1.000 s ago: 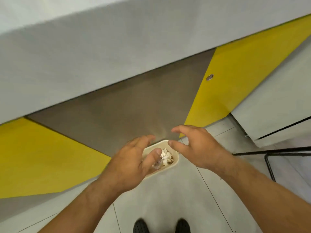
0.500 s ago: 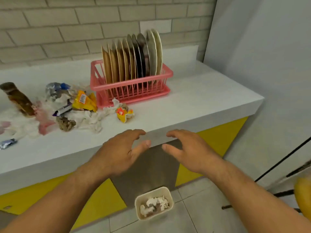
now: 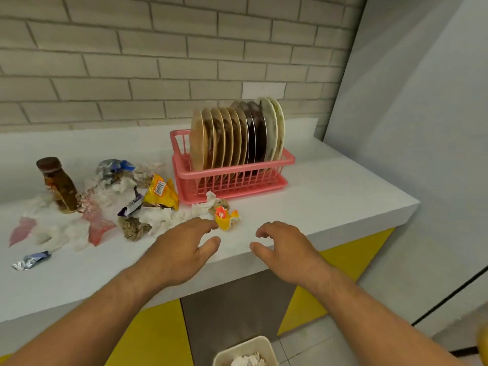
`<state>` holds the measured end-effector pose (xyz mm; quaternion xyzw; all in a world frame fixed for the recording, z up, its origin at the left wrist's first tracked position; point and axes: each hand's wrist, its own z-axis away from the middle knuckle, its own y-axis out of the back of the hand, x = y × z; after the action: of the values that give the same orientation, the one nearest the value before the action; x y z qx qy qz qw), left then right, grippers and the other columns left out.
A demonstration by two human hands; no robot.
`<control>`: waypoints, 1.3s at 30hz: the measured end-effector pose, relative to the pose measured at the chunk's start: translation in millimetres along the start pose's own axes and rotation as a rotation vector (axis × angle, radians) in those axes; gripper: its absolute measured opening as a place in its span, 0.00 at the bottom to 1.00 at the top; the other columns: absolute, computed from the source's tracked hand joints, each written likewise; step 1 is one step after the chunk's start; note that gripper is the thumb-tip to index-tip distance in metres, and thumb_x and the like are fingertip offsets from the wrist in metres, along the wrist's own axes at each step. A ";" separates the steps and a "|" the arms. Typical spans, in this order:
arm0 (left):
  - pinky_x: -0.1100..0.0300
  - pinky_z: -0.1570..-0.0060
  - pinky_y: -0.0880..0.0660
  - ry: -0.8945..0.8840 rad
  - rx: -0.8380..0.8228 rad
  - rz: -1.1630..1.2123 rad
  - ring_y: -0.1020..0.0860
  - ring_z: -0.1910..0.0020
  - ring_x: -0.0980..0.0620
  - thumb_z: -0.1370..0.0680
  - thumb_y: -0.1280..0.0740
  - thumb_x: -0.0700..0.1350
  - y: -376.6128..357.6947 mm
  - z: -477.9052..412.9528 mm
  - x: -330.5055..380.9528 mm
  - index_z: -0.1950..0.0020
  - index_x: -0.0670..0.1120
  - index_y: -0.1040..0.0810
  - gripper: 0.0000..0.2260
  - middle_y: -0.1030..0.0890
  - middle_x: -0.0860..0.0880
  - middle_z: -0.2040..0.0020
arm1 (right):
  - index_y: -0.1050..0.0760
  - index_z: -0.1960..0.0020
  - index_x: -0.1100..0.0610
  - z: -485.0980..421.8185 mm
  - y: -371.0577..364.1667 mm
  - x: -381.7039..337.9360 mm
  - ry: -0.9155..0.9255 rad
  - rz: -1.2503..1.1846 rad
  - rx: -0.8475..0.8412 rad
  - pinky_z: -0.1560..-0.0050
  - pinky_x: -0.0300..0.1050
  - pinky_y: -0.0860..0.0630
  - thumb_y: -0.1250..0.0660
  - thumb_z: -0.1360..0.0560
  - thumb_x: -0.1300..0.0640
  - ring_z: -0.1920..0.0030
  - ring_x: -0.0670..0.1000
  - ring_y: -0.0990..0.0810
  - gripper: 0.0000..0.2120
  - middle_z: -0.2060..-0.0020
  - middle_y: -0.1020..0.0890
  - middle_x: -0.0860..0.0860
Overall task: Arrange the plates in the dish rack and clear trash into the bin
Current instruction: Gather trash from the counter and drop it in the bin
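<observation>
Both hands hovered empty, fingers loosely spread: the left hand (image 3: 182, 249) just beside the crumpled orange-and-yellow wrapper (image 3: 225, 220) at mid-frame, the right hand (image 3: 285, 250) further right. The beige plastic bin (image 3: 248, 343) sat at the bottom edge, seemingly part-filled. Pinching that wrapper and the nearby white tissue (image 3: 158, 219) together would have saved trips.

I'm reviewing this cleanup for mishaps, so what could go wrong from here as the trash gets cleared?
1. The brown bottle stands among the crumpled tissues; scooping tissue with the left hand may tip it.
2. The bin on the floor looks small and sits below the counter edge, so loose scraps dropped from above may miss.
3. The orange wrapper lies near the dish rack; a hasty grab might bump the upright plates.
</observation>
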<state>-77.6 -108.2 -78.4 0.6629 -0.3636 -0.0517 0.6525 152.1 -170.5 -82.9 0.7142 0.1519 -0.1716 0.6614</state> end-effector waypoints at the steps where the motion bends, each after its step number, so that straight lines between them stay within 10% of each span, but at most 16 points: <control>1: 0.63 0.49 0.34 -0.008 -0.001 -0.005 0.29 0.41 0.59 0.21 0.45 0.60 3.8 -4.2 -11.3 0.32 0.57 0.32 0.19 0.27 0.59 0.36 | 0.27 0.39 0.49 -9.1 -6.3 -7.7 -0.010 0.010 -0.008 0.41 0.45 0.28 0.39 0.24 0.40 0.41 0.47 0.27 0.19 0.42 0.24 0.45; 21: 0.57 0.39 0.31 -0.139 -0.014 0.039 0.30 0.36 0.55 0.21 0.41 0.53 8.4 -75.8 -79.7 0.32 0.54 0.30 0.18 0.28 0.56 0.33 | 0.37 0.41 0.53 -90.5 -49.3 -26.8 -0.217 0.195 0.006 0.66 0.46 0.35 0.41 0.26 0.57 0.61 0.53 0.28 0.14 0.58 0.25 0.51; 32: 0.56 0.54 0.26 -0.232 -0.070 -0.281 0.29 0.40 0.47 0.26 0.36 0.37 -35.9 -129.7 -51.9 0.29 0.52 0.37 0.27 0.38 0.51 0.29 | 0.44 0.27 0.48 -93.1 -38.1 4.7 0.024 0.315 -0.150 0.43 0.51 0.29 0.44 0.25 0.48 0.33 0.56 0.37 0.28 0.28 0.41 0.50; 39: 0.51 0.50 0.25 -0.261 -0.187 -0.588 0.27 0.42 0.45 0.21 0.42 0.38 -63.1 -158.6 -38.9 0.31 0.46 0.33 0.18 0.26 0.46 0.39 | 0.39 0.32 0.51 -92.9 -41.6 33.0 0.077 0.232 -0.113 0.47 0.47 0.27 0.42 0.22 0.46 0.44 0.52 0.29 0.21 0.38 0.31 0.50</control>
<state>6.3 37.1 -128.4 0.6646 -0.2310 -0.3554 0.6153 167.3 -75.0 -128.6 0.6947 0.1028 -0.0575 0.7096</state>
